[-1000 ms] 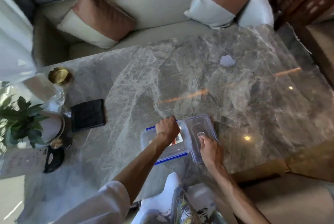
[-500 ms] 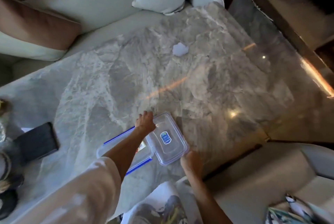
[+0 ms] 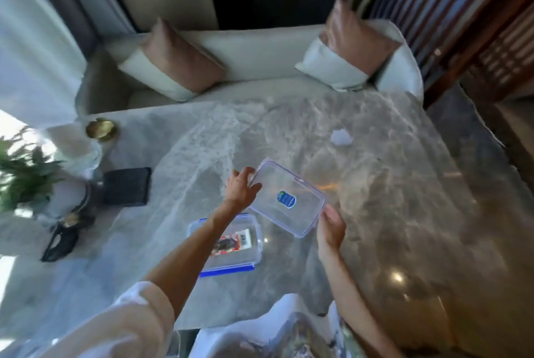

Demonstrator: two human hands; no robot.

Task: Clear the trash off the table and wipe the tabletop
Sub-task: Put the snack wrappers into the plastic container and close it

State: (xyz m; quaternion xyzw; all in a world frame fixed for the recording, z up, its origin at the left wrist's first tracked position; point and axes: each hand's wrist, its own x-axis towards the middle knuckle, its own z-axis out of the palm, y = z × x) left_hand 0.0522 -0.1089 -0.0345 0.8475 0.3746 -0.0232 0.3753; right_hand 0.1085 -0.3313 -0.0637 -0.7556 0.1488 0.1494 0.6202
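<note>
Hands grip a clear container (image 3: 286, 198) at frame centre: left hand (image 3: 241, 188) on its upper-left end, right hand (image 3: 331, 224) on its lower-right corner. Blue-clipped lid (image 3: 228, 245) lies on the table (image 3: 404, 213) below; crumpled tissue (image 3: 341, 137) upper right.

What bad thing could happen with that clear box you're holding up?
The box is held only at its edges by the left hand and right hand, so it might slip and drop onto the marble table. The lid lies right under the left arm and could get knocked. The white scrap sits far off and could be forgotten.
</note>
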